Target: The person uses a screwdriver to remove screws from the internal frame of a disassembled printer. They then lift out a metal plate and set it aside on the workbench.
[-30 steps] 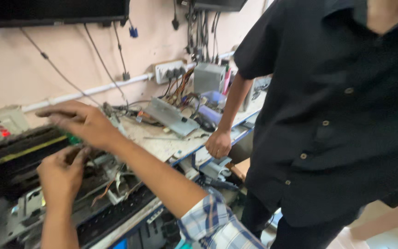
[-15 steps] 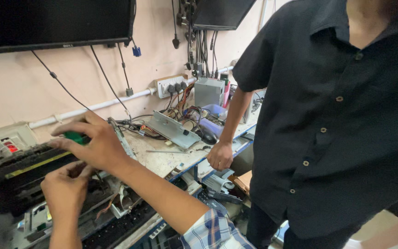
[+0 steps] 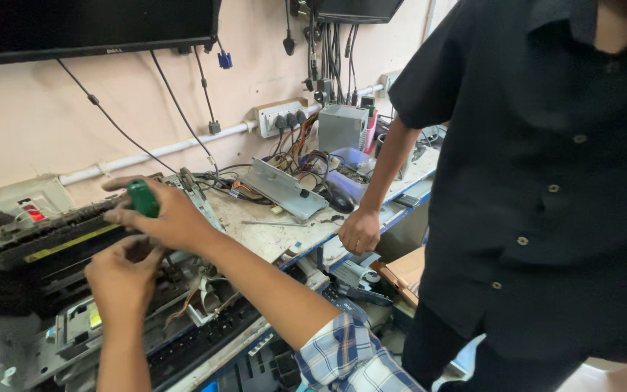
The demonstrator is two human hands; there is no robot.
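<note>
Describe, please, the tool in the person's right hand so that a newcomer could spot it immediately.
Start at the opened printer unit on the left end of the workbench. Just above its dark roller bar, the right hand grips a screwdriver handle. It is the only glossy green thing there, among black and grey parts; its shaft is hidden.

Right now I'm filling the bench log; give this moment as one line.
right hand: grips green screwdriver handle | left hand: on opened printer assembly | co-worker's fist: resting on bench edge
</note>
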